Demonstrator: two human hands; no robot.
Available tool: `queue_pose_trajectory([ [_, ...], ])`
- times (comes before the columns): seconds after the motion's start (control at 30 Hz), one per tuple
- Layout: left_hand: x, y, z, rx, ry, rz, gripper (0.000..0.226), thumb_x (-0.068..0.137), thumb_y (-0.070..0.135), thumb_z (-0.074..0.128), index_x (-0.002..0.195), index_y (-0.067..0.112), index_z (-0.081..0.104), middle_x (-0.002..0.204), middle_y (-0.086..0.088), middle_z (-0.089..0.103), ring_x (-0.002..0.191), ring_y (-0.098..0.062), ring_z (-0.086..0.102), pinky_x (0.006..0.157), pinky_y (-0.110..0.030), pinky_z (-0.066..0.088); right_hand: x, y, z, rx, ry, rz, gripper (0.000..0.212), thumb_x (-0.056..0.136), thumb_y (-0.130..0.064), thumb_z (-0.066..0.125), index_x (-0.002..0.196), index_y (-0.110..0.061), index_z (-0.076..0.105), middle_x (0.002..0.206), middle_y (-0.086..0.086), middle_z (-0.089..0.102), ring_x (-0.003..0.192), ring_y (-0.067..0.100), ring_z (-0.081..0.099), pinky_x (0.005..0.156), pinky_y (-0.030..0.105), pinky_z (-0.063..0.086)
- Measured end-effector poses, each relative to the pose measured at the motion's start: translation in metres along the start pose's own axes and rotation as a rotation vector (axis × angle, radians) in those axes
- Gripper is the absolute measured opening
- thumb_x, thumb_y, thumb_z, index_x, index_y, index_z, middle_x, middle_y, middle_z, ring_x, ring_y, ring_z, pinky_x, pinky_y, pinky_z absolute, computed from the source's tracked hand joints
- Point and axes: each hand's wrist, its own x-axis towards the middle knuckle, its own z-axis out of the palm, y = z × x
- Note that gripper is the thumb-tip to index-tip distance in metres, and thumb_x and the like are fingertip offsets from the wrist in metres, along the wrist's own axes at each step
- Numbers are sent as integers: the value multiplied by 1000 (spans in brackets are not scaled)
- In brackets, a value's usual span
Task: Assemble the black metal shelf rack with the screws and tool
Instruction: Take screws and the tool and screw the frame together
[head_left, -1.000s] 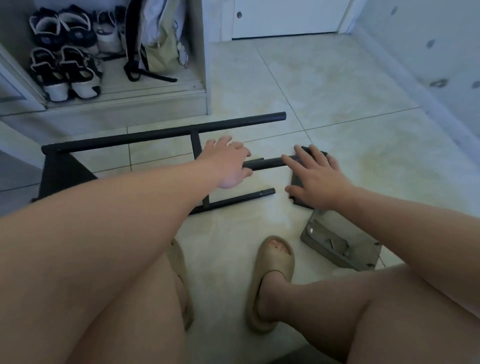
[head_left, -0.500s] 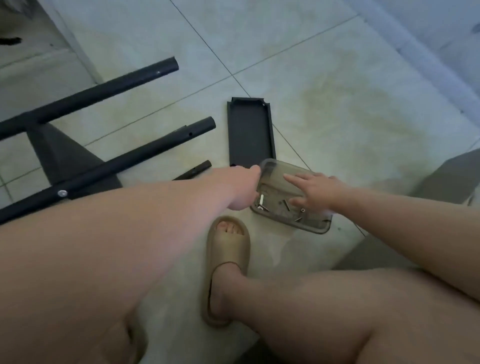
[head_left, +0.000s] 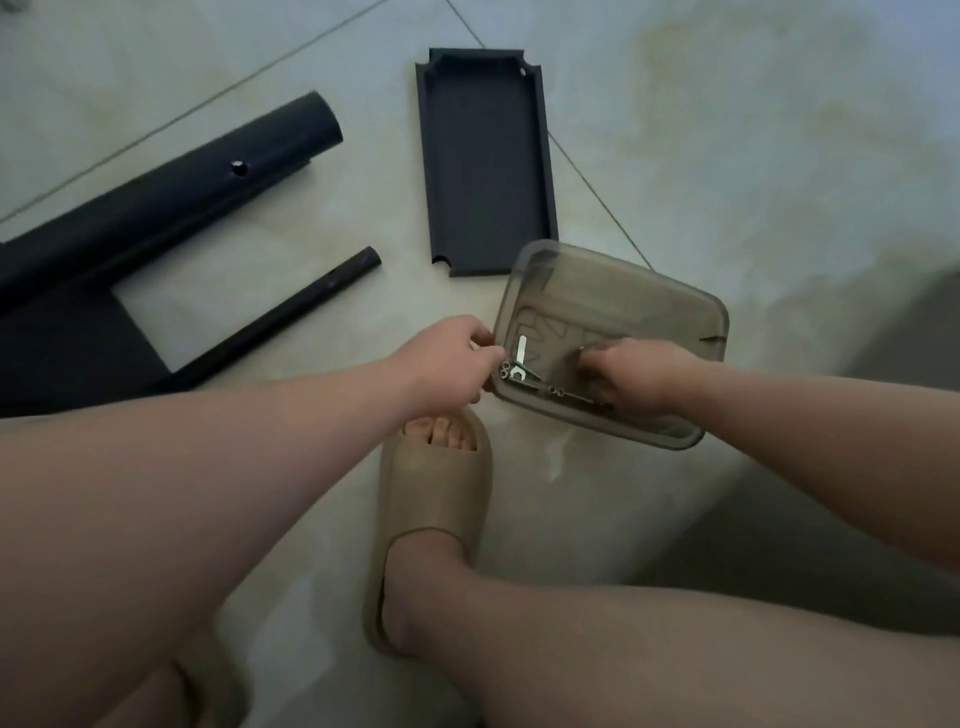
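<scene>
On the tiled floor (head_left: 727, 130), near the black shelf panel (head_left: 485, 161) and rack frame (head_left: 171, 192), the left hand (head_left: 452, 358) gripped the tray (head_left: 623, 312) rim, best kept steady, while the right hand (head_left: 639, 371) curled over the screws (head_left: 519, 375) inside, any pinch being indeterminable.

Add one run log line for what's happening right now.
stage: fetching hardware | left hand: grips tray rim | right hand: inside tray, fingers curled among screws | flat wrench: in tray | shelf panel: on floor beyond tray
</scene>
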Motion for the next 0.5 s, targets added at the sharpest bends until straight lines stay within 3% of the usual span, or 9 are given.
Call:
queue_pose_trajectory([
  [0.1, 3, 1, 1, -49, 23, 28, 15, 101, 23, 52, 109, 12, 58, 86, -7, 73, 72, -19, 71, 71, -34, 55, 4, -4, 12, 40, 108, -102, 30, 98, -32, 58, 126, -21, 54, 129, 4, 60, 113, 30, 61, 85, 40, 53],
  [0.33, 5, 0, 3, -84, 32, 45, 6, 99, 23, 53, 101, 18, 55, 80, -4, 73, 73, -19, 72, 74, -33, 54, 28, -26, 19, 70, 210, -167, 23, 99, -26, 56, 120, -17, 56, 125, 7, 60, 106, 36, 64, 73, 39, 46],
  [0.5, 2, 2, 2, -84, 27, 29, 8, 100, 26, 53, 104, 18, 56, 90, -7, 74, 79, -21, 73, 71, -31, 53, 29, -25, 15, 77, 213, -163, 20, 97, -20, 54, 116, -15, 59, 123, 8, 61, 106, 36, 63, 70, 33, 37],
])
